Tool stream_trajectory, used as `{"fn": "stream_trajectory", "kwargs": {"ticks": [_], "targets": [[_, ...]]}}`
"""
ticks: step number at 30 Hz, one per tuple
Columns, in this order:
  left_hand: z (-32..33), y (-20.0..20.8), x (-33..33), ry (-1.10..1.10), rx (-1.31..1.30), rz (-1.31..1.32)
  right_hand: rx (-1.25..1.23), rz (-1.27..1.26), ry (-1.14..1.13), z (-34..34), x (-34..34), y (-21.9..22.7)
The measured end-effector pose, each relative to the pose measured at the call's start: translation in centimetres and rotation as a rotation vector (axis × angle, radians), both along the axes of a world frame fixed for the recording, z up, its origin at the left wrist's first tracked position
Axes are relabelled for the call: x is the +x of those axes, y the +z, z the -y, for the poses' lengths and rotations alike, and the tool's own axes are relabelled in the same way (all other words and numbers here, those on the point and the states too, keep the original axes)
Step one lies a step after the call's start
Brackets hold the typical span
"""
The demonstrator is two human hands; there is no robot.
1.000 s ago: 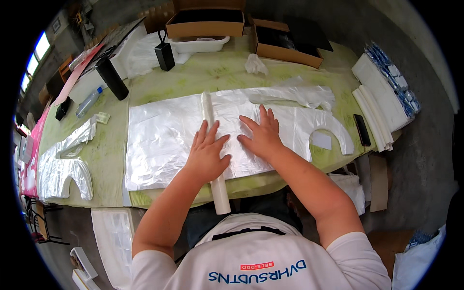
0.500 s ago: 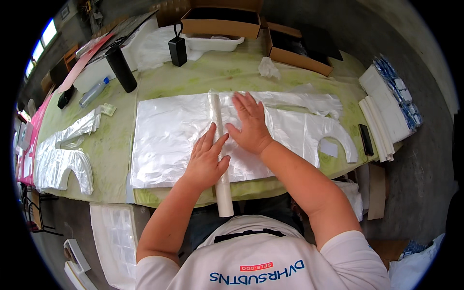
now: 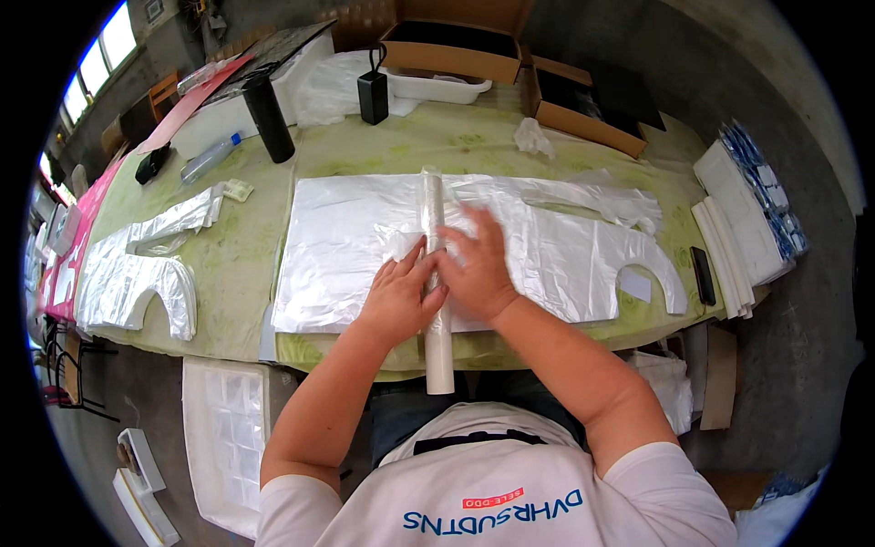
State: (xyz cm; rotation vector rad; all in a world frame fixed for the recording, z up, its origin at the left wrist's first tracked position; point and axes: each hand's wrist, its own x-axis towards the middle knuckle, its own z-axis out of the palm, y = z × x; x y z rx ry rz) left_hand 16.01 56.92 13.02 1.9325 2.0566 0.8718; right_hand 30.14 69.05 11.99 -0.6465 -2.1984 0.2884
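A long pale roll [image 3: 439,351] wrapped in clear film lies across a stack of flattened white plastic sheets [image 3: 337,246], its near end jutting past the table edge. My left hand [image 3: 396,296] rests against the roll's left side with fingers stretched; a small raised fold of film stands by its fingertips. On the roll's right side is my right hand [image 3: 478,269], fingers apart and curved, slightly blurred, its thumb side close to my left fingers. The sheets' right part has cut-out curves like aprons with straps.
More folded white plastic pieces [image 3: 137,283] lie at the left. Farther back stand a black bottle [image 3: 268,118], a black box with a loop [image 3: 373,98] and cardboard boxes [image 3: 592,128]. A phone [image 3: 703,275] and white rolls [image 3: 722,255] lie at the right.
My right hand has drawn back toward me and curled its fingers, coming nearer the left hand. A fold of film now stands up by my left fingertips. The whole view has shifted slightly.
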Motion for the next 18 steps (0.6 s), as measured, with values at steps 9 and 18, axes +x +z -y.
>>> {"fn": "stream_trajectory", "kwargs": {"ticks": [9, 18], "targets": [[-0.1, 0.4, 0.4, -0.014, 0.003, 0.005, -0.335, 0.482, -0.299, -6.5, 1.9, 2.0], [4.4, -1.5, -2.7, 0.044, 0.143, 0.161, -0.165, 0.303, 0.223, 5.3, -3.0, 1.9]]}}
